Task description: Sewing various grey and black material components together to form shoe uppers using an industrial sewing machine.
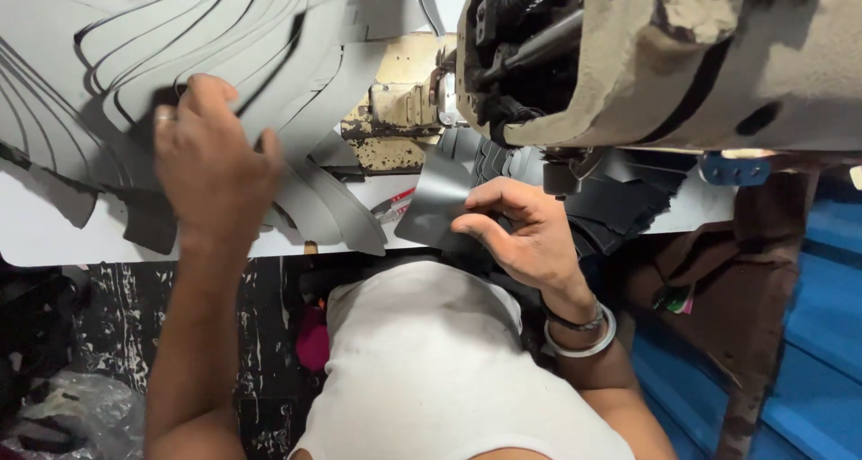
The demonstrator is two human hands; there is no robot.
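My left hand (pixel 211 159) reaches onto a spread pile of grey cut material pieces (pixel 135 56) on the white table (pixel 54 236), fingers resting on one of them. My right hand (pixel 525 227) pinches a dark grey curved piece (pixel 435 200) by its lower edge, just in front of the worn beige sewing machine head (pixel 646 56). A ring sits on my left hand and bangles (pixel 584 330) on my right wrist. Whether the left fingers grip a piece is hidden by the back of the hand.
A stack of darker cut pieces (pixel 628 204) lies under the machine at the right. A rusty cream machine part (pixel 395 123) stands behind the table. Below are a dark floor, a plastic bag (pixel 63 415) at left and blue sheeting (pixel 808 334) at right.
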